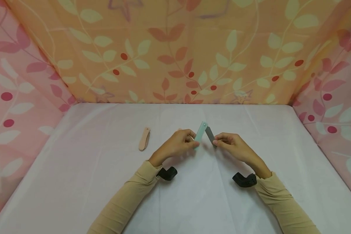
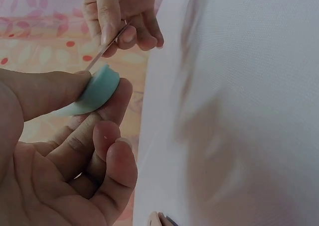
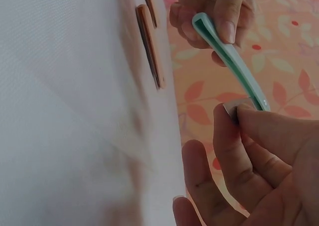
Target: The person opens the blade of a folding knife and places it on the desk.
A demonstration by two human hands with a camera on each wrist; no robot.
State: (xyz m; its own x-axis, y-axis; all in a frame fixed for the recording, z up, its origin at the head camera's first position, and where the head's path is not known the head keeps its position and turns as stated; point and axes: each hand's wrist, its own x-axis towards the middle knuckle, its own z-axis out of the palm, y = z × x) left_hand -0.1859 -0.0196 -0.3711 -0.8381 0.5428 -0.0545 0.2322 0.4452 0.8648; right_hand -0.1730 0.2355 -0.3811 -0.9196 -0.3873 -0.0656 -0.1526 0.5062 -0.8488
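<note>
A folding knife with a mint-green handle (image 1: pixel 200 131) and a flat grey blade (image 1: pixel 210 136) is held above the table, opened to an upside-down V with its pivot on top. My left hand (image 1: pixel 179 143) pinches the free end of the handle between thumb and fingers. Opposite it, my right hand (image 1: pixel 235 146) pinches the blade near its far end. From the right wrist view, a dark green slot runs along the handle (image 3: pixel 232 61). In the left wrist view the blade (image 2: pixel 106 51) shows edge-on between the two hands.
A folded beige-pink knife (image 1: pixel 144 139) lies on the white tablecloth (image 1: pixel 105 182) to the left. A second one is mostly hidden behind my left hand; the right wrist view shows both, the nearer folded knife (image 3: pixel 150 49) in full. Patterned curtains (image 1: pixel 175 65) enclose the table.
</note>
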